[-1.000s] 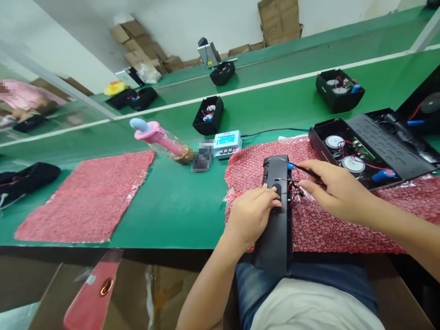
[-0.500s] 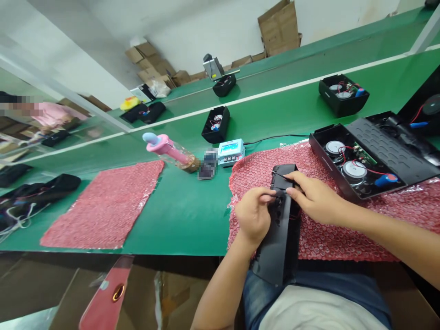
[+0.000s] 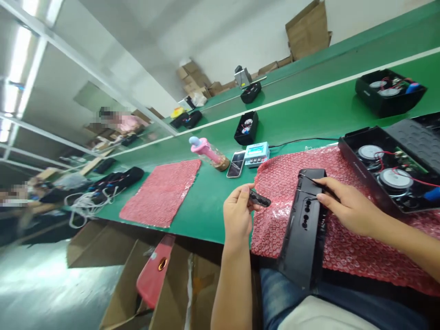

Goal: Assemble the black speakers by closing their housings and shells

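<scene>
A long black speaker panel (image 3: 305,229) with a row of button holes leans from my lap onto a red bubble-wrap sheet (image 3: 285,183). My right hand (image 3: 342,208) grips its upper right edge, fingers over thin wires there. My left hand (image 3: 238,213) is lifted off to the left of the panel and pinches a small black button strip (image 3: 259,199) between thumb and fingers. An open black speaker case (image 3: 385,169) with two round drivers, red wires and a blue part lies at the right on the bubble wrap.
On the green bench lie a second red bubble-wrap sheet (image 3: 163,192), a pink bottle (image 3: 209,153), a phone (image 3: 236,163) and a small blue meter (image 3: 256,153). More open speaker cases (image 3: 390,94) sit farther back. Cardboard boxes (image 3: 113,261) stand below the bench edge. Other people work at far left.
My left hand has come away from the panel to the left, holding the small black button strip. The panel's button holes now show. The camera has swung left and upward.
</scene>
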